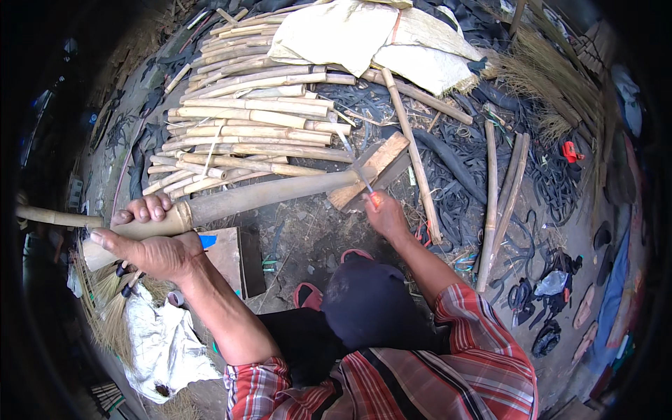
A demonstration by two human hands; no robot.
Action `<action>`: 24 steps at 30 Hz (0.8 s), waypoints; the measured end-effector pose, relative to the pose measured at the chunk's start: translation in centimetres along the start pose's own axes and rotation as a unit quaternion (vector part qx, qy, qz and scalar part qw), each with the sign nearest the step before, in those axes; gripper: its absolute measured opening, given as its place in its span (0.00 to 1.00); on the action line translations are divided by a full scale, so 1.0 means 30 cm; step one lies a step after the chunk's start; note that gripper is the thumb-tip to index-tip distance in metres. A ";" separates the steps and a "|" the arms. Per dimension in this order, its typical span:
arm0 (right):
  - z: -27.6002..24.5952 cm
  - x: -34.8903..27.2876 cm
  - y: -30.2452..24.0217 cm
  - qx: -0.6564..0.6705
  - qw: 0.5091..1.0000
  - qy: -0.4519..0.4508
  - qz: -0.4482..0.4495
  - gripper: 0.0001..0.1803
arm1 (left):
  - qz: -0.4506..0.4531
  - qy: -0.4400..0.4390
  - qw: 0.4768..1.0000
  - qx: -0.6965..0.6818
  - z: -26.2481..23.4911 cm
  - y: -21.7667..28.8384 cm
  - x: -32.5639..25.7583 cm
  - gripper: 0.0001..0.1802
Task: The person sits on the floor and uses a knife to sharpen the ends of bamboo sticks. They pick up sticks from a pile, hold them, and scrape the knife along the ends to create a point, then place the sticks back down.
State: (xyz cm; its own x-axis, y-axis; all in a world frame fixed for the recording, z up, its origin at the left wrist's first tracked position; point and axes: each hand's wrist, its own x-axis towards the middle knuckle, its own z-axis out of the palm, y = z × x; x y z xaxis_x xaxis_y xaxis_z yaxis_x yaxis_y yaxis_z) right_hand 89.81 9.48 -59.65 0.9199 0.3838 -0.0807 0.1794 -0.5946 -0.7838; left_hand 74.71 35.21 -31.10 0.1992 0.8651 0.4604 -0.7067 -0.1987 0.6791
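My left hand (162, 253) is closed around the near end of a thick bamboo pole (262, 199), thumb on one side and fingers over the other. The pole slants up to the right, and its far end rests against a wooden block (381, 157) on the ground. In my right hand (389, 218) is a long thin blade (348, 148) with an orange handle (376, 201). The blade lies across the pole's far end, beside the block. Whether its edge is toothed or smooth, I cannot tell.
Cut bamboo poles (259, 133) lie stacked beyond the pole, with pale sacks (336, 31) over their far end. Black rubber strips (455, 203) and loose poles (490, 189) spread to the right. A wooden board (222, 259) and a white sack (164, 343) are at left.
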 end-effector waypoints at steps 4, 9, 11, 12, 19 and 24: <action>0.001 -0.012 0.085 -0.028 0.998 0.003 0.063 0.18 | -0.012 0.001 1.000 0.015 -0.049 -0.067 -0.031 0.33; 0.005 -0.001 0.113 0.055 0.997 -0.007 -0.058 0.17 | 0.004 -0.080 0.994 -0.070 -0.110 -0.096 -0.014 0.41; 0.007 0.017 0.108 0.032 0.999 0.035 -0.007 0.17 | 0.007 -0.097 0.993 -0.067 -0.118 -0.086 -0.014 0.45; 0.010 0.016 0.107 0.012 0.999 0.037 0.009 0.17 | 0.007 -0.109 0.992 -0.062 -0.118 -0.080 -0.022 0.45; -0.004 -0.001 0.134 0.019 1.000 0.008 0.006 0.17 | 0.005 -0.080 0.991 -0.105 -0.072 -0.052 -0.074 0.43; -0.002 -0.040 0.088 -0.002 0.999 -0.001 -0.045 0.15 | -0.007 -0.191 0.967 -0.168 -0.059 -0.033 -0.043 0.49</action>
State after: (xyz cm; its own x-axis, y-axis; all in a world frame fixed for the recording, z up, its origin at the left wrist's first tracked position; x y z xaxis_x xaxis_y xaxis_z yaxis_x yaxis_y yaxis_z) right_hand 89.19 7.41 -61.58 0.8991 0.4376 -0.0117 0.2623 -0.5599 -0.7860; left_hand 73.94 35.12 -33.37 0.4020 0.6208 0.6730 -0.8696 0.0287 0.4929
